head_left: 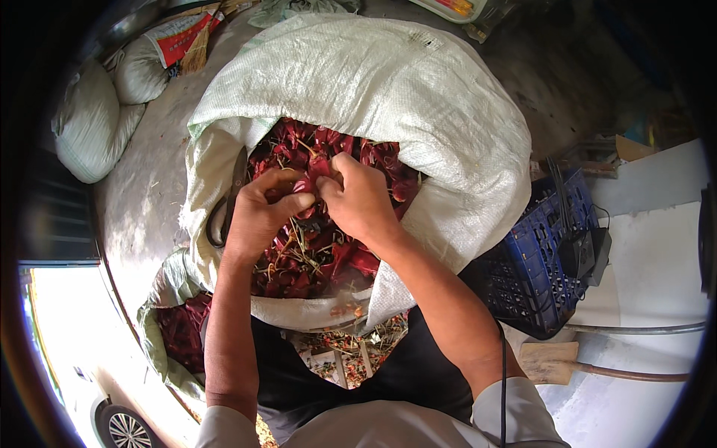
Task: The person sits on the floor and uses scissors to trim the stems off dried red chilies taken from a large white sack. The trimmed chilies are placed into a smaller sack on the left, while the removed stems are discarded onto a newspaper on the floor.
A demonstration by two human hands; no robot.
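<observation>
A large white woven sack (pixel 358 71) lies with its mouth open towards me, full of dried red chili peppers (pixel 321 257) with pale stems. Over the opening, both hands are pinching one dark red chili pepper (pixel 319 166), its stem pointing away from me. My left hand (pixel 258 213) has thumb and forefinger closed on its near left part. My right hand (pixel 362 198) grips its right side with thumb and bent fingers. At the sack's left lip, beside my left hand, rests a tool with a dark looped handle (pixel 214 228); the rest is partly hidden.
A second, smaller sack of red chilies (pixel 183 332) stands at my left knee. To the right are a blue plastic crate (pixel 534 257) with black cables and a wooden-handled shovel (pixel 549 362). Full white sacks (pixel 89 127) and a straw broom (pixel 196 51) sit far left. Scraps litter the floor between my legs.
</observation>
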